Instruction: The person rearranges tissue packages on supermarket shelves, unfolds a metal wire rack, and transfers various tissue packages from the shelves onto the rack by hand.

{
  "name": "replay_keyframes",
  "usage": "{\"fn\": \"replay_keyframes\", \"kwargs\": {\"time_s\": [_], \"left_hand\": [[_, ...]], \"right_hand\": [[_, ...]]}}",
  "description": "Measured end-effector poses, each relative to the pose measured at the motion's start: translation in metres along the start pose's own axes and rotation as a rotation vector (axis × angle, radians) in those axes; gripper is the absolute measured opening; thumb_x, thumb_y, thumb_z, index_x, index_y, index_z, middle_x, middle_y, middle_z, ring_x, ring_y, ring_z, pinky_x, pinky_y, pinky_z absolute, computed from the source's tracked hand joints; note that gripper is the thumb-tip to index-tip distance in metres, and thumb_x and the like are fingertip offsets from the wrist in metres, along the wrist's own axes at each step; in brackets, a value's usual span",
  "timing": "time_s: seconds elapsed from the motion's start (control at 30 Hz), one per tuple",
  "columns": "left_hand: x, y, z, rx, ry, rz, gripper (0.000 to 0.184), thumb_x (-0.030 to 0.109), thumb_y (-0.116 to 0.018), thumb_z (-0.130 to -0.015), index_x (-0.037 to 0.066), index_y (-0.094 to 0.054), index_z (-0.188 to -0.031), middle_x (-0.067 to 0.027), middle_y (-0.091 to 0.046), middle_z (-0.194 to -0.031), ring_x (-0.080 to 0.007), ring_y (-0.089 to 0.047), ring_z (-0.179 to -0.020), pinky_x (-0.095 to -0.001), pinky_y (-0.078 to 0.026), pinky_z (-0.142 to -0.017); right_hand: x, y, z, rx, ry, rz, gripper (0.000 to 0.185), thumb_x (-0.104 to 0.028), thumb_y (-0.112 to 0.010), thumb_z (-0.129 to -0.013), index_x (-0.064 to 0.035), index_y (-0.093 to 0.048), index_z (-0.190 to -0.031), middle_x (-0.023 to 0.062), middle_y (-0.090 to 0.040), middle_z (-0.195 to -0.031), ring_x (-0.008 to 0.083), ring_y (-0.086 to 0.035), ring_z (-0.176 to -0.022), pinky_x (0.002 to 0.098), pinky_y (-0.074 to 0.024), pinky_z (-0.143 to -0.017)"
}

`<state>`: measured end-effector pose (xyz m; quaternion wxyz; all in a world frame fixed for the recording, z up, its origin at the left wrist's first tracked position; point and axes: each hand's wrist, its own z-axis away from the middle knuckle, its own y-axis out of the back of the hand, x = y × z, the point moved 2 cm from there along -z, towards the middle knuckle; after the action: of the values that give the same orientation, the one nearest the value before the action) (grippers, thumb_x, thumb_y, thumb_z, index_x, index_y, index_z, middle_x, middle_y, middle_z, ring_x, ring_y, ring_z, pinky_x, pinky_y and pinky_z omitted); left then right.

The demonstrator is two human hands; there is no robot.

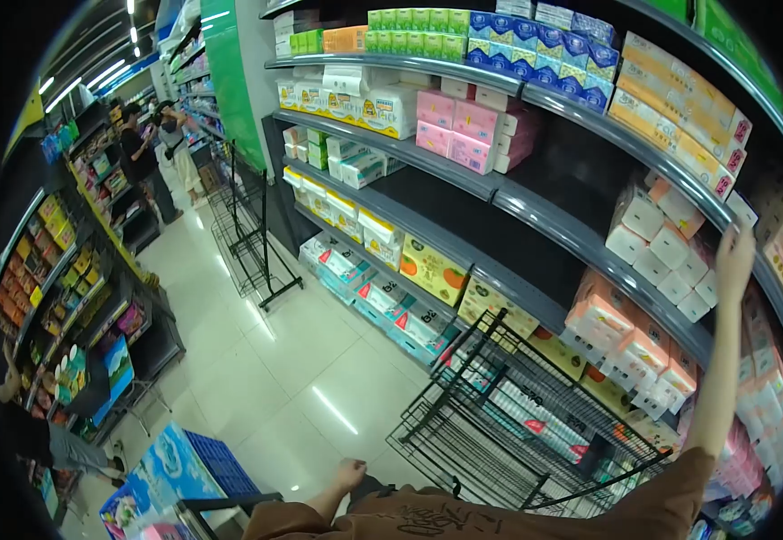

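My right arm is stretched up to the shelves at the right, and my right hand is at the front edge of a shelf rail. Its fingers point upward, apparently apart, just below a small white pack; whether they touch it I cannot tell. Left of this hand is a stack of white tissue packs, some tilted, with orange-and-white tissue packs on the shelf below. Low in front of my brown shirt, my left hand has curled fingers, with nothing visible in them.
A black wire rack stands close in front of the lower shelves, and another wire rack is farther along the aisle. Blue boxes stand at lower left. People are in the far aisle, and another person is at left.
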<state>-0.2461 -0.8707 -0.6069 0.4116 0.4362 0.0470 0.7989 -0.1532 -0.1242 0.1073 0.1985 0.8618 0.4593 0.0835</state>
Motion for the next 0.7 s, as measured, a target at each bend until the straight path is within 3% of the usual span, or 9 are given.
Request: {"fn": "replay_keyframes", "kwargs": {"time_s": [0.07, 0.13, 0.2, 0.4, 0.43, 0.5, 0.53, 0.63, 0.7], "left_hand": [[-0.006, 0.024, 0.005, -0.081, -0.017, -0.069, 0.046, 0.036, -0.06, -0.091, 0.005, -0.065, -0.126, -0.0208, -0.068, -0.119, -0.0353, -0.063, -0.114, -0.0418, -0.048, -0.101], [-0.024, 0.053, 0.009, -0.129, 0.056, -0.011, 0.046, 0.032, -0.061, -0.09, 0.002, -0.065, -0.124, -0.0206, -0.069, -0.119, -0.0352, -0.063, -0.115, -0.0421, -0.049, -0.1], [-0.055, 0.085, 0.011, -0.165, 0.191, 0.159, 0.045, 0.03, -0.06, -0.09, 0.0, -0.065, -0.123, -0.0209, -0.069, -0.119, -0.0355, -0.063, -0.116, -0.0422, -0.049, -0.099], [-0.196, 0.202, -0.001, 0.055, 0.416, 0.005, 0.043, 0.026, -0.058, -0.088, -0.002, -0.065, -0.121, -0.0225, -0.068, -0.12, -0.0365, -0.063, -0.116, -0.0426, -0.049, -0.098], [-0.191, 0.222, 0.012, 0.107, 0.49, 0.066, 0.044, 0.026, -0.058, -0.088, -0.001, -0.066, -0.122, -0.0227, -0.067, -0.122, -0.0359, -0.061, -0.12, -0.0425, -0.047, -0.101], [-0.233, 0.243, -0.001, 0.162, 0.394, 0.135, 0.025, 0.02, -0.055, -0.085, -0.001, -0.068, -0.088, -0.0188, -0.069, -0.079, -0.0302, -0.069, -0.074, -0.0426, -0.054, -0.065], [-0.23, 0.25, 0.006, 0.232, 0.349, 0.326, 0.02, 0.018, -0.053, -0.083, 0.001, -0.063, -0.076, -0.0121, -0.058, -0.06, -0.024, -0.06, -0.055, -0.041, -0.048, -0.05], [-0.231, 0.253, 0.008, 0.215, 0.487, 0.496, 0.025, 0.019, -0.054, -0.09, -0.004, -0.059, -0.101, -0.0142, -0.064, -0.084, -0.0265, -0.065, -0.067, -0.0392, -0.051, -0.052], [-0.232, 0.256, 0.004, -0.027, 0.427, 0.34, 0.03, 0.02, -0.055, -0.091, 0.0, -0.066, -0.111, -0.012, -0.068, -0.097, -0.0264, -0.065, -0.087, -0.039, -0.055, -0.075]], "right_hand": [[-0.086, -0.01, 0.096, 0.053, 0.184, -0.13, 0.028, -0.009, -0.055, -0.097, 0.0027, -0.06, -0.122, 0.0255, -0.062, -0.119, 0.0406, -0.058, -0.114, 0.045, -0.0456, -0.098], [-0.163, -0.042, 0.215, -0.275, -0.032, -0.339, 0.022, -0.003, -0.059, -0.088, 0.0005, -0.061, -0.11, 0.0222, -0.062, -0.11, 0.0401, -0.057, -0.108, 0.0449, -0.0452, -0.098], [-0.261, -0.058, 0.318, -0.438, 0.011, -0.377, 0.025, -0.004, -0.063, -0.085, 0.0, -0.06, -0.109, 0.0221, -0.06, -0.109, 0.0409, -0.057, -0.105, 0.0461, -0.0454, -0.095], [-0.426, -0.108, 0.527, -0.824, -0.42, -0.519, 0.054, -0.026, -0.062, -0.094, 0.0056, -0.046, -0.135, 0.0308, -0.051, -0.13, 0.0454, -0.049, -0.123, 0.0494, -0.0384, -0.106], [-0.439, -0.112, 0.544, -0.897, -0.495, -0.488, 0.059, -0.029, -0.063, -0.093, 0.0058, -0.044, -0.137, 0.0326, -0.05, -0.132, 0.0461, -0.049, -0.123, 0.0504, -0.0382, -0.106], [-0.47, -0.093, 0.517, -0.966, -0.582, -0.412, 0.057, -0.032, -0.061, -0.094, 0.004, -0.046, -0.135, 0.0294, -0.051, -0.134, 0.0449, -0.049, -0.124, 0.0529, -0.0345, -0.108], [-0.479, -0.08, 0.49, -1.032, -0.62, -0.268, 0.056, -0.032, -0.06, -0.094, 0.0034, -0.046, -0.135, 0.0281, -0.051, -0.135, 0.0444, -0.05, -0.124, 0.0532, -0.0339, -0.108], [-0.454, -0.109, 0.479, -0.893, -0.529, -0.191, 0.057, -0.033, -0.061, -0.093, 0.0026, -0.046, -0.135, 0.0252, -0.05, -0.136, 0.0424, -0.052, -0.121, 0.0538, -0.0339, -0.109], [-0.442, -0.129, 0.47, -0.86, -0.507, -0.242, 0.062, -0.04, -0.063, -0.091, 0.0033, -0.047, -0.133, 0.0269, -0.051, -0.137, 0.0445, -0.053, -0.12, 0.0534, -0.0377, -0.107]]}}
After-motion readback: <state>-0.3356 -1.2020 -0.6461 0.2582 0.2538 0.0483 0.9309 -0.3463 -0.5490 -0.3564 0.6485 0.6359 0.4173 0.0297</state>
